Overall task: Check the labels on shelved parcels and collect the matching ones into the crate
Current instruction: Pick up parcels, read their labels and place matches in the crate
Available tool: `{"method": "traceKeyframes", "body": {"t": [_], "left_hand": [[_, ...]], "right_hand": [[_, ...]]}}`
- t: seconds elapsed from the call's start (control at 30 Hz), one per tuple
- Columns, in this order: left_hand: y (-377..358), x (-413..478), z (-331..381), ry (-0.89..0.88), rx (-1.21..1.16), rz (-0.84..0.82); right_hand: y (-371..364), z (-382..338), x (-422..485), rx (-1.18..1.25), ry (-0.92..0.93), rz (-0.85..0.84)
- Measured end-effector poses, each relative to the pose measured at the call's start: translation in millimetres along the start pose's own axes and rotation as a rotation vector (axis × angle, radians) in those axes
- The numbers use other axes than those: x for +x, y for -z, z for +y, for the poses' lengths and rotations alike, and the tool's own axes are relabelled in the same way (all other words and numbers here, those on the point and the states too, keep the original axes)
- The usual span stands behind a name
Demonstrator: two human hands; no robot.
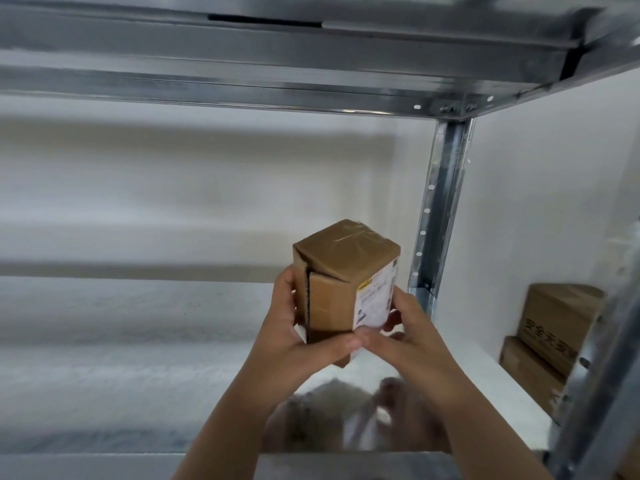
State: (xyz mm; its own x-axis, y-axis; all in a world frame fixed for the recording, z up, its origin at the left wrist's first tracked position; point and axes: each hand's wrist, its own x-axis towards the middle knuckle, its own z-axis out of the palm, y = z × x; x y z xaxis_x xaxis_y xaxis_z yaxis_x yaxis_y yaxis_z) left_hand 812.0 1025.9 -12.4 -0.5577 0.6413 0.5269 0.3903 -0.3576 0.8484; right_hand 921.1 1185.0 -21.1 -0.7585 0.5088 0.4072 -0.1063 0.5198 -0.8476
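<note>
parcel [346,275]: small, stiff cardboard, likely light, side flap loose
left hand [304,327]: gripping its left lower side
right hand [401,334]: gripping beside label [375,299]

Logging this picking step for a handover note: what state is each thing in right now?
Small parcel: lifted off the shelf, upright, label facing right.
Left hand: gripping the parcel.
Right hand: gripping the parcel.
Stacked boxes: sitting on the neighbouring shelf, untouched.
</note>
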Motion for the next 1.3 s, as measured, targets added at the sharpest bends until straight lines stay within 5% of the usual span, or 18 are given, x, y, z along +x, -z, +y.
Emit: {"method": "traceKeyframes", "body": {"t": [0.3,0.63,0.87,1.13,1.3], "left_hand": [[4,0,4,0.134,-0.118,-0.026],[4,2,4,0.216,-0.106,-0.051],[5,11,-12,0.131,0.076,0.262],[-1,0,-3,0.123,-0.075,-0.079],[0,4,-12,0.152,-0.072,-0.047]], "right_hand": [[0,-9,-11,0.321,-0.031,-0.120],[-1,-16,-16,0.339,-0.075,-0.095],[2,-8,-9,0.371,-0.020,0.088],[-2,-1,-6,0.428,0.013,-0.094],[-4,-5,-7,0.445,0.019,-0.128]]}}
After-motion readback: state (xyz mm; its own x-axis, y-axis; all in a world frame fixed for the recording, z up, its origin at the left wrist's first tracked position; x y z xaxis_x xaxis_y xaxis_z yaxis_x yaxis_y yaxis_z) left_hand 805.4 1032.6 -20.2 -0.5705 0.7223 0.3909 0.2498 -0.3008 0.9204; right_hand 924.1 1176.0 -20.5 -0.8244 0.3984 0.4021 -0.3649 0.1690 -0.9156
